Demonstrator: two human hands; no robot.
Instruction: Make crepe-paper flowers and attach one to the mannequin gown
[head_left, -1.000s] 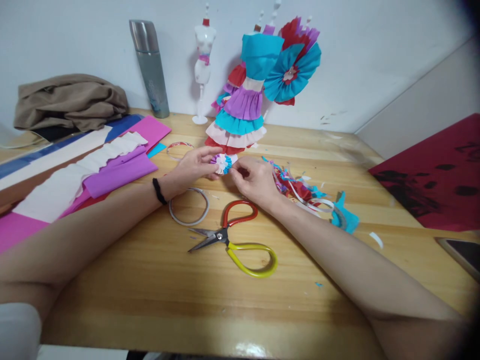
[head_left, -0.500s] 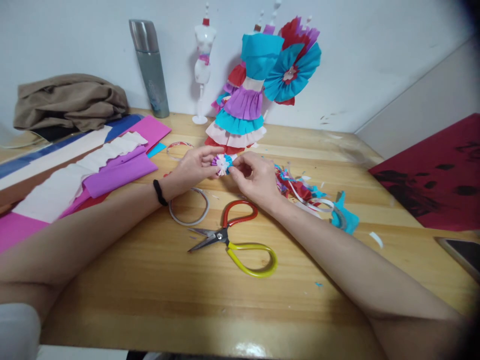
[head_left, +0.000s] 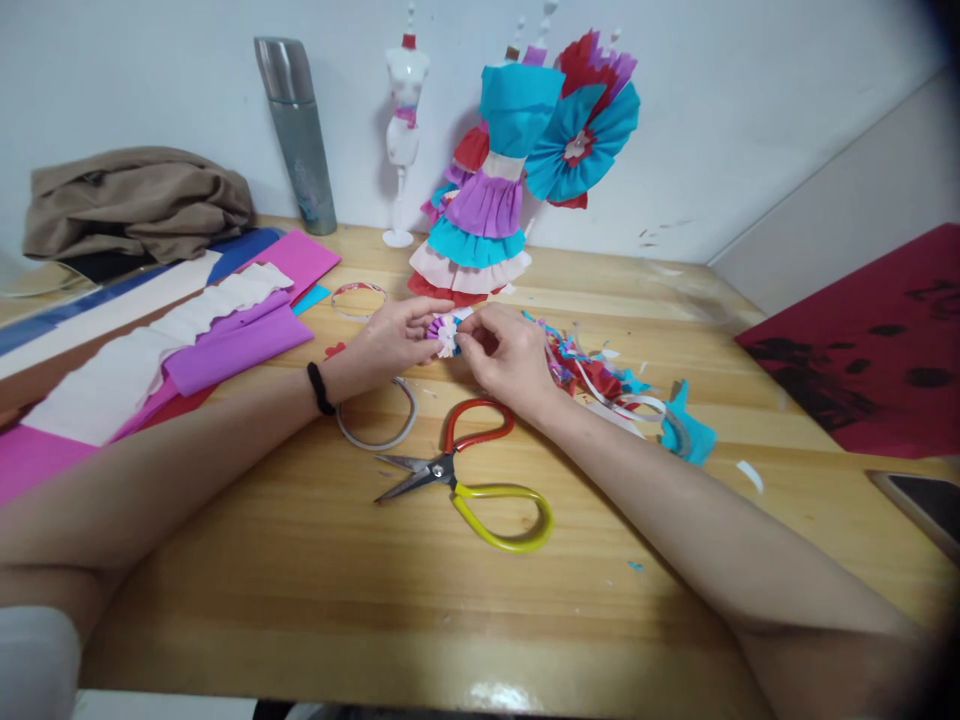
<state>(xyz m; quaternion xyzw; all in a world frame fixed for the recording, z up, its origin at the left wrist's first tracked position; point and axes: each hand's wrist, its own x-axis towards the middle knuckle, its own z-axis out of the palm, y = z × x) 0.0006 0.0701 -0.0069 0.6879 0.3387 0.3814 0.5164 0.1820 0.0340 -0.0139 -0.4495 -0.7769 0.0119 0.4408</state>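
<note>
Holding rosette [head_left: 448,336], left hand [head_left: 390,338], right fingers [head_left: 486,321] (less blue showing).

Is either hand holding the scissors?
No, the scissors lie on the table, while the left hand and right hand are at the flower.

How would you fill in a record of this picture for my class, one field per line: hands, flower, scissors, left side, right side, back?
Left hand: holds a small paper flower by its left side
Right hand: thumb and finger pinch at the flower's right edge
Flower colours: purple, white, blue
Scissors: on the table, blades apart, handles red and yellow
Left side: coloured sheets, brown cloth
Right side: scraps
Back: bottle, white dress form, layered dress
</note>
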